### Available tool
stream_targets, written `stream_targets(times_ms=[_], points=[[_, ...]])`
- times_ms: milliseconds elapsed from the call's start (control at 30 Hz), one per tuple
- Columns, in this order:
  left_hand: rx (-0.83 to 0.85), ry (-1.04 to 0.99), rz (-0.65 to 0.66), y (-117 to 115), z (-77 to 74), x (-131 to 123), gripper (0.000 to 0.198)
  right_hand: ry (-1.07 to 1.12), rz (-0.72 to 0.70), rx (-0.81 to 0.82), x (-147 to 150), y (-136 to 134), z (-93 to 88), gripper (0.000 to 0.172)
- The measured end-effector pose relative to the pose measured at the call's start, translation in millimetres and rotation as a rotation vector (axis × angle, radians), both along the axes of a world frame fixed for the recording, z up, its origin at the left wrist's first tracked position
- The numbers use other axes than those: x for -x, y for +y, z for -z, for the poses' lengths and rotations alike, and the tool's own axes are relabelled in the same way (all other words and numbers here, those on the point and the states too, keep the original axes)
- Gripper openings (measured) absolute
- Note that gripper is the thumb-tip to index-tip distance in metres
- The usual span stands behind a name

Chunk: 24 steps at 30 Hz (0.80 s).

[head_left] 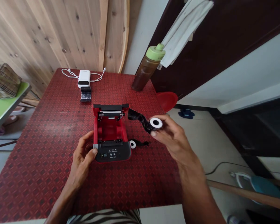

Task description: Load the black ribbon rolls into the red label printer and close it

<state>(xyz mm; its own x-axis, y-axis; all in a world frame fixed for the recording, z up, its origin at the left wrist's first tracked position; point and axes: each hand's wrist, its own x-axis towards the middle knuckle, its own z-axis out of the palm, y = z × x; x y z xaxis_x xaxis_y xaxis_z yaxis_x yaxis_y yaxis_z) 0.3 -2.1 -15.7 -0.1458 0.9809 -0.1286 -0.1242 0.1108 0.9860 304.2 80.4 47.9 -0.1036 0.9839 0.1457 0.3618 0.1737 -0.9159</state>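
An open red and black thermal printer (pixel 110 132) stands on the table with its lid folded back and its red compartment showing. My left hand (pixel 82 154) grips the printer's front left corner, with the thumb on a grey catch. My right hand (pixel 170 137) is above the table to the right of the printer, shut on a white-cored roll (pixel 156 123) with black ribbon (pixel 140 118) trailing from it toward the printer. Another small white roll (pixel 132 144) with a black strip lies on the table beside the printer's front.
The table has a red patterned top (pixel 48 155). At its far end are a white power bank (pixel 84 78) with a white cable, a black object (pixel 86 94), and a green-capped bottle (pixel 145 70). A red bowl (pixel 167 101) sits past the right edge.
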Motion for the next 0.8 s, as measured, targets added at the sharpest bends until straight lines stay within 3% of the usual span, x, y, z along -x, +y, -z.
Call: stream_targets(times_ms=[67, 133, 267, 367, 467, 633, 800], points=[[0.000, -0.003, 0.005, 0, 1.0, 0, 0.060, 0.120, -0.182, 0.047, 2, -10, -21.1, 0.034], [-0.002, -0.014, 0.013, 0, 1.2, 0, 0.061, 0.218, -0.360, 0.137, 13, -13, -30.9, 0.034], [0.010, -0.057, 0.041, -1, -0.9, 0, 0.064, 0.331, -0.530, 0.295, 49, -10, -20.1, 0.033], [0.022, -0.079, 0.052, -2, -3.0, 0, 0.064, 0.362, -0.515, 0.382, 67, -9, -9.2, 0.036], [0.025, -0.085, 0.052, -3, -4.1, 0, 0.064, 0.320, -0.489, 0.395, 74, -9, -11.5, 0.036], [0.044, -0.061, 0.046, -3, -5.4, -1, 0.063, -0.003, -0.423, 0.219, 76, -7, -25.2, 0.032], [0.038, -0.070, 0.048, -2, -7.5, -1, 0.061, -0.388, -0.390, 0.037, 92, -5, -22.5, 0.027]])
